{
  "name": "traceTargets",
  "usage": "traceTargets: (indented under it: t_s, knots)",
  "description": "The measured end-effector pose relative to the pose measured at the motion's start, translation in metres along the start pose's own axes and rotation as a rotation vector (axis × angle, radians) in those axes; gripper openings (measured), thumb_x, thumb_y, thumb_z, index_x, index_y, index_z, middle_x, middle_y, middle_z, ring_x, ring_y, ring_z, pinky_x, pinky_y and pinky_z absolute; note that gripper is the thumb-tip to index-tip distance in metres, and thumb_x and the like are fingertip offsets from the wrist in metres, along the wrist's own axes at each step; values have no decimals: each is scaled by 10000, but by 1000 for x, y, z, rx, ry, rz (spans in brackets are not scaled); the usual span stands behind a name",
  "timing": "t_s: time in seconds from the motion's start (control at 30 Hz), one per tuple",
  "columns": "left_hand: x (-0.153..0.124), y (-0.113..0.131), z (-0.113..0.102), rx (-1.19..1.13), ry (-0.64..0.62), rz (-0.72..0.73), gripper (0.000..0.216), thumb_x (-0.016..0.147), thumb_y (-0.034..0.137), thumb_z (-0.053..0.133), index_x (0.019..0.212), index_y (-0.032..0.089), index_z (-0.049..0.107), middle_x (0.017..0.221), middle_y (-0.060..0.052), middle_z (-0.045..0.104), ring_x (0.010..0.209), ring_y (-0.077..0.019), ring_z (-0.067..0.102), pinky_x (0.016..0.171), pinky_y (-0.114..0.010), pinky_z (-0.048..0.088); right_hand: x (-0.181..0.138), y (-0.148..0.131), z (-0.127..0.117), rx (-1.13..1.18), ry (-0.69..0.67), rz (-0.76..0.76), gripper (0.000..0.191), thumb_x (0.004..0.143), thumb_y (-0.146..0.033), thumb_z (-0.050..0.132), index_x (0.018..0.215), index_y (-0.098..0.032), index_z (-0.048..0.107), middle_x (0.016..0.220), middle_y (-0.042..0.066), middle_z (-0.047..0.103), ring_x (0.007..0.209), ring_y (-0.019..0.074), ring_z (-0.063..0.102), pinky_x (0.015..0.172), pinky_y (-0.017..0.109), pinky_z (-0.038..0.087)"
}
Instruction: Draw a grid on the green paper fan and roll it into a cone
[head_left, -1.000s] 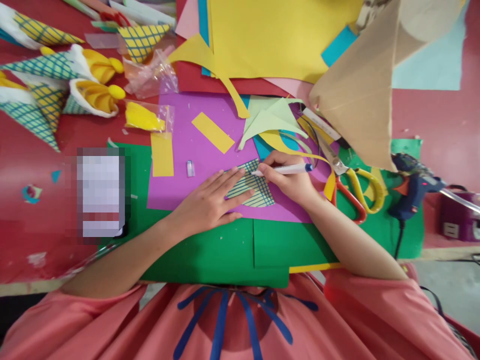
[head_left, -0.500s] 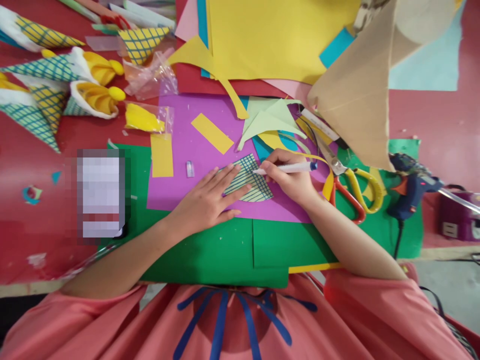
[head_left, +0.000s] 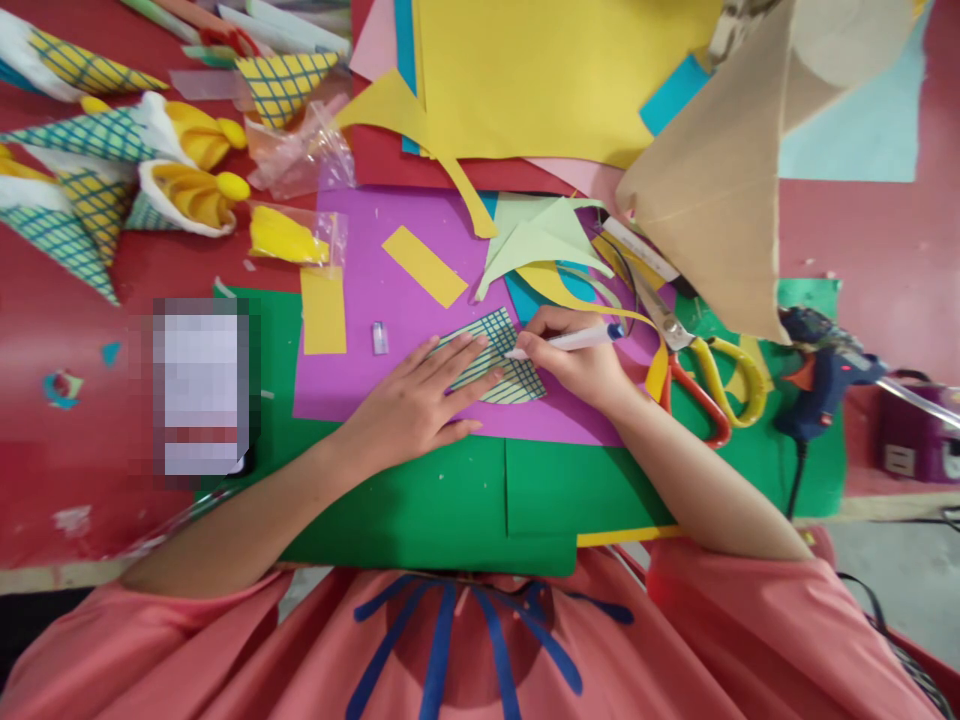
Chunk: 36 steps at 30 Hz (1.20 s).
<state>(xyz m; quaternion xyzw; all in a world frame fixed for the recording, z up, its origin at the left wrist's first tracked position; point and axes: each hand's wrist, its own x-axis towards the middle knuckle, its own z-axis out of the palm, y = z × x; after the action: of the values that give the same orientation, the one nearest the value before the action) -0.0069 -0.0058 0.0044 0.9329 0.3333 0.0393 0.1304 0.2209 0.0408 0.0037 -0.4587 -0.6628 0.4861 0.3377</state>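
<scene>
On a purple sheet [head_left: 345, 390] lies a pale green fan-shaped piece of craft foam or paper [head_left: 491, 345], drawn over with dark lines; its right part carries a crossed grid. My left hand [head_left: 424, 395] rests flat on the left side of this piece, fingers spread, covering part of it. In my right hand [head_left: 566, 360] is a white marker pen [head_left: 581, 338] with a blue end, held in a writing grip. Its tip touches the piece near the middle, at the edge of the grid.
Scissors [head_left: 679, 345] with red and yellow handles lie right of my right hand, beside pale green offcuts [head_left: 547, 240]. A blue glue gun [head_left: 821, 380] is farther right, below a tan cone [head_left: 720, 170]. Several patterned paper cones [head_left: 82, 135] and a blurred-out rectangle [head_left: 201, 390] are on the left.
My right hand and the marker have shifted slightly down along the piece, and more crossing lines show on it. My left hand stays nearly in place.
</scene>
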Motion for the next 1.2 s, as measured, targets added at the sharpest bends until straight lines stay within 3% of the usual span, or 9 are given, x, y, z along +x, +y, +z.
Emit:
traceTargets:
  t_s: [0.23, 0.5, 0.83, 1.2]
  knots:
    - [0, 0, -1, 0, -4, 5, 560, 914, 363, 499, 1441, 297, 321, 1531, -149, 270, 1415, -301, 268, 1129, -531, 258, -1, -1, -1, 61, 55, 13, 196, 802, -225, 600, 621, -163, 561, 549, -40, 549, 514, 70, 474, 514, 215, 363]
    - [1, 0, -1, -21, 10, 2, 572, 903, 349, 524, 1438, 278, 336, 1533, -164, 255, 1415, -316, 261, 1124, -520, 279, -1, 1, 0, 19, 17, 1, 265, 826, -350, 605, 645, -160, 569, 557, -35, 551, 511, 70, 454, 506, 218, 354]
    - [0, 0, -1, -65, 8, -16, 588, 888, 332, 552, 1434, 299, 339, 1556, -122, 209, 1421, -313, 247, 1138, -511, 273, -1, 0, -2, -7, -52, -7, 263, 825, -291, 571, 599, -167, 522, 532, -42, 499, 501, 70, 415, 500, 222, 326]
    - [0, -1, 0, -15, 6, -33, 577, 913, 371, 499, 1449, 274, 311, 1537, -164, 247, 1419, -314, 252, 1131, -515, 268, -1, -1, 0, 25, 5, 12, 298, 828, -360, 597, 611, -166, 533, 527, -35, 535, 496, 74, 450, 490, 223, 338]
